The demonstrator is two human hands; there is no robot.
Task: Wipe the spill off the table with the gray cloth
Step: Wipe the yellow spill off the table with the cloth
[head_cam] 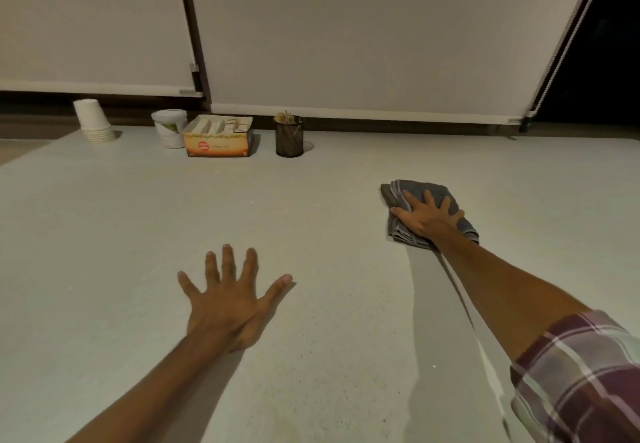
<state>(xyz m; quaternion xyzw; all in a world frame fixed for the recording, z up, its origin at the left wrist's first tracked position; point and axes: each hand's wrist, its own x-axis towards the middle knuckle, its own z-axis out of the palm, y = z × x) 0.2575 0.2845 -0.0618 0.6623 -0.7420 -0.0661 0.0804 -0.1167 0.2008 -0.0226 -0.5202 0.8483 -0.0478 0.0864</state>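
Note:
A folded gray cloth (398, 193) with pale stripes lies flat on the pale table (121, 217) at the right of centre. My right hand (424, 215) presses down on top of it, fingers spread, arm stretched out. My left hand (230, 299) rests palm down on the bare table nearer to me, fingers apart, holding nothing. I cannot make out any spill on the surface.
Along the table's far edge stand a stack of upturned white paper cups (93, 120), a white tub (169, 128), an orange box of sachets (218, 140) and a dark mesh holder with sticks (289, 137). Drawn roller blinds (346, 34) hang behind.

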